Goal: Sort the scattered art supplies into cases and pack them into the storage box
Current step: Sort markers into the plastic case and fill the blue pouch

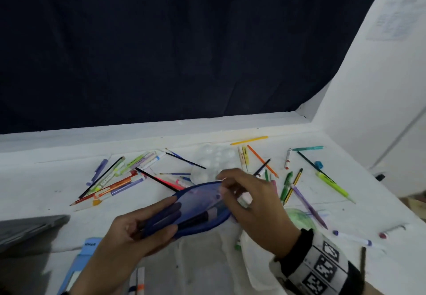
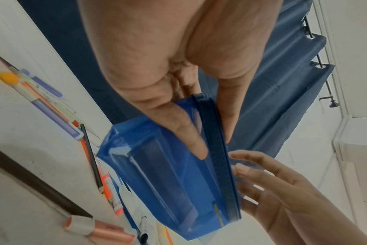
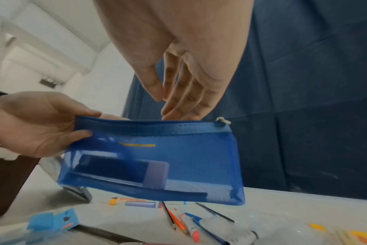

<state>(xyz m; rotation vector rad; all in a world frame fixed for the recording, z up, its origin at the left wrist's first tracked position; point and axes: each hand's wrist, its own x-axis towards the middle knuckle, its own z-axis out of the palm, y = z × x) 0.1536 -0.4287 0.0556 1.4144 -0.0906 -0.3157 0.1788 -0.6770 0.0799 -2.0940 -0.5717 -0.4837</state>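
A blue mesh zip pouch (image 1: 198, 205) is held above the white table (image 1: 46, 179). My left hand (image 1: 170, 214) pinches its left end, thumb on one face and fingers behind, as the left wrist view (image 2: 214, 145) also shows. Through the mesh I see dark markers, one with a lilac cap (image 3: 155, 174). My right hand (image 3: 163, 106) hovers with loosely straight fingers just over the zipper edge. The white zipper pull (image 3: 223, 120) sits at the pouch's far end, untouched. Loose pens, pencils and brushes (image 1: 119, 177) lie scattered on the table.
A clear paint palette (image 1: 214, 163) lies behind the pouch. More pens and highlighters (image 1: 299, 179) spread to the right. A grey case (image 1: 30, 228) sits at the left edge, a light-blue package (image 1: 90, 248) near me, a white cloth (image 1: 253, 248) under my right wrist.
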